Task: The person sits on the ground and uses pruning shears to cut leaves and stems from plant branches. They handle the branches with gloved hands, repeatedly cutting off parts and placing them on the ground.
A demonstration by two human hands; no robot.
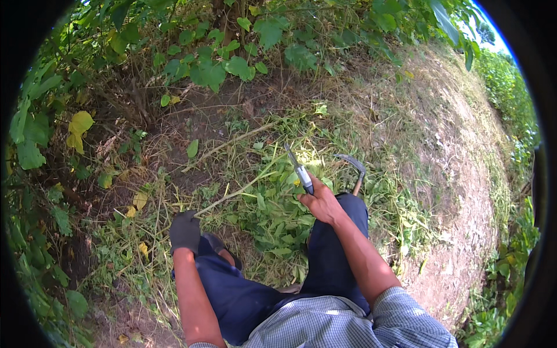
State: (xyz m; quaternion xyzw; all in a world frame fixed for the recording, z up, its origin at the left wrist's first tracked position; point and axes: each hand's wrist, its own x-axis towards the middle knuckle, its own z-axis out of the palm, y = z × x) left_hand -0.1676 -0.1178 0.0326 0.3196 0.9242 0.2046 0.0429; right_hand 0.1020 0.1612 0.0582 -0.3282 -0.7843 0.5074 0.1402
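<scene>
My left hand [184,231], in a dark grey glove, grips the lower end of a branched green stem [237,192]. That stem slants up to the right, its upper part reaching close to the blade of the tool in my other hand. My bare right hand [321,199] holds a cutting tool [300,171] with a pale grey body and a narrow dark tip pointing up and left. Whether it is shears or a knife is hard to tell. Beneath and between the hands lies a heap of cut green leaves [274,222].
A sickle [354,167] with a curved blade and wooden handle lies by my right knee [348,213]. A long bare stalk [235,141] rests on the soil ahead. Leafy branches [213,65] overhang the far side. Dry ground [452,209] slopes at right.
</scene>
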